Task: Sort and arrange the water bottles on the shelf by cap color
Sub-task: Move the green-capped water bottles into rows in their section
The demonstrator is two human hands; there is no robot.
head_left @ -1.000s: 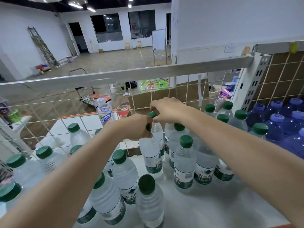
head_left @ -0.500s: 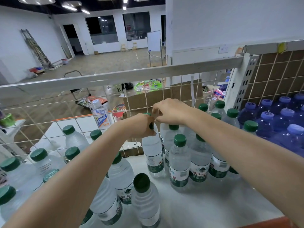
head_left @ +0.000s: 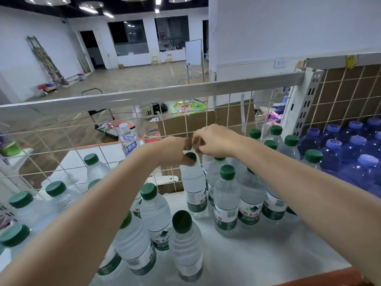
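Clear bottles w/ green caps, green-white labels — blue bottles, pale-blue caps; white shelf.

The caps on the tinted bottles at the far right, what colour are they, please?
Pale blue caps on blue bottles, seen in the head view.

I see two bare forearms entering from the bottom edge, with no sleeves in view. The left hand and right hand wear no gloves, rings or watch. The fingers are bare.
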